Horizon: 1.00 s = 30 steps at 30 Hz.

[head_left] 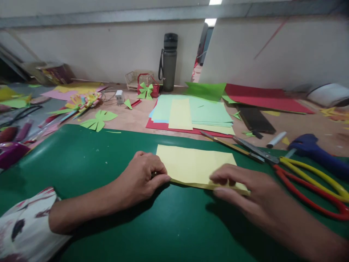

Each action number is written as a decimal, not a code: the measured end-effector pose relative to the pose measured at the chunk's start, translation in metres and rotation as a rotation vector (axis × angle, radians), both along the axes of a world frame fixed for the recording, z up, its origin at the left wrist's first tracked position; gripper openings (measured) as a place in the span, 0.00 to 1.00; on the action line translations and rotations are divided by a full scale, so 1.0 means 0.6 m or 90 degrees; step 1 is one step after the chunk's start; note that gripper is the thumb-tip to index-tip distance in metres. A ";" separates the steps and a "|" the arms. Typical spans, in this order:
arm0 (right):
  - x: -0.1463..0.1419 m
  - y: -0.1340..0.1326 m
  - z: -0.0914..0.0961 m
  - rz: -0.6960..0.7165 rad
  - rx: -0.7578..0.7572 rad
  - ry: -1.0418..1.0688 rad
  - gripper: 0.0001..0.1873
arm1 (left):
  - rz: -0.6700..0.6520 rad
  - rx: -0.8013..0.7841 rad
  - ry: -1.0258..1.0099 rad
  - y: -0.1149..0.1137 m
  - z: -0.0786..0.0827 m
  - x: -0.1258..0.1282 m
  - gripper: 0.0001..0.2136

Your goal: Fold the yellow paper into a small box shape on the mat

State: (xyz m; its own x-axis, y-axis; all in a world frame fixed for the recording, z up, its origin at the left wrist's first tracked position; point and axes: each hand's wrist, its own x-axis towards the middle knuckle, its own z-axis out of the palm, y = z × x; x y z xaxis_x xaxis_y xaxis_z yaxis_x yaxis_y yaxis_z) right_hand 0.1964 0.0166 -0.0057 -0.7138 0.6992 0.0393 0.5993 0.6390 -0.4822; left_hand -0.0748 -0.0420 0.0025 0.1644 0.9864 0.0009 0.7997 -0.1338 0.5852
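A sheet of pale yellow paper lies on the green mat, with a narrow fold along its near edge. My left hand pinches the left end of that fold between thumb and fingers. Toward the right end, my right hand has its thumb below the fold and its fingertips on the paper above it. The right hand is a little blurred. Just past it lie large scissors with one red and one yellow handle.
Stacked coloured sheets lie beyond the mat, near a dark bottle. A craft knife rests by the scissors. A blue-handled tool is at right. Green paper leaves and a small red basket are farther left.
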 end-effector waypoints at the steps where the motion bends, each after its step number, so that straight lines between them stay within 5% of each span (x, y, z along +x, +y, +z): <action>1: -0.024 0.012 0.009 0.020 -0.006 -0.018 0.07 | 0.003 0.002 0.000 0.000 -0.001 0.001 0.08; 5: -0.073 0.033 0.009 0.037 0.029 -0.031 0.10 | 0.027 0.028 0.018 -0.001 -0.005 0.003 0.08; 30: -0.079 0.030 -0.009 0.036 0.095 -0.023 0.12 | 0.054 0.045 0.126 -0.006 -0.014 0.006 0.10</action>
State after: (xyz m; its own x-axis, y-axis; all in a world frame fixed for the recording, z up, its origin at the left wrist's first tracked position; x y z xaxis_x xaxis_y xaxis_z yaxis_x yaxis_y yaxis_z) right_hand 0.1491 0.0346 -0.0113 -0.7547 0.6460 0.1142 0.5753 0.7354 -0.3580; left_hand -0.0714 -0.0453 -0.0062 0.0853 0.9953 0.0464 0.9080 -0.0968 0.4076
